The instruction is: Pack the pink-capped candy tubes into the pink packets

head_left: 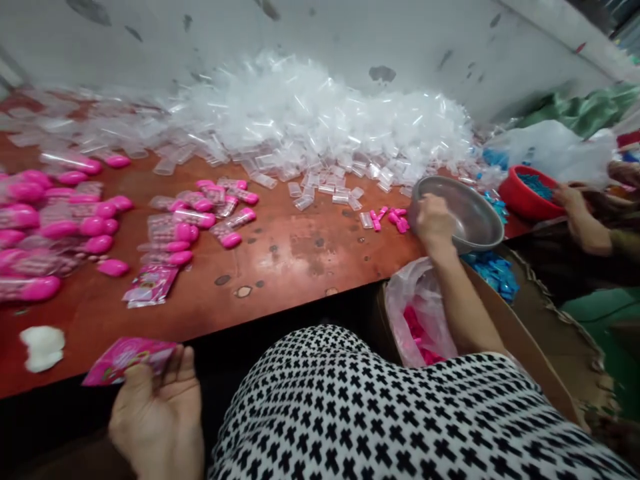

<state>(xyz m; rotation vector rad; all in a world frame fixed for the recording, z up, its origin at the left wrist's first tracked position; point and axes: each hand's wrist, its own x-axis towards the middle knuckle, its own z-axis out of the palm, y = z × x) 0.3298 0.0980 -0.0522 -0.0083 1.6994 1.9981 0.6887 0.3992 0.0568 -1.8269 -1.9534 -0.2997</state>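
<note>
My left hand (160, 407) pinches a shiny pink packet (125, 360) between thumb and fingers, just off the table's front edge. On the right, my right hand (436, 217) is at the near left side of a grey metal bowl (480, 223), overlapping its rim. Its fingers are curled and somewhat blurred; whether they grip the rim or something small is hidden. Small pink plastic pieces (397, 219) lie just left of the bowl. Further left are clear tubes with pink caps (193, 219), and several flat pink packets (150, 285) lie stacked at their near end.
A large heap of clear plastic pieces (310, 113) lines the wall behind the reddish table (290, 267). More pink-capped tubes (95, 227) lie far left, near a white lump (43, 348). A lined box (420, 313) stands below. Another person's hand (575, 207) touches a red bowl (515, 193).
</note>
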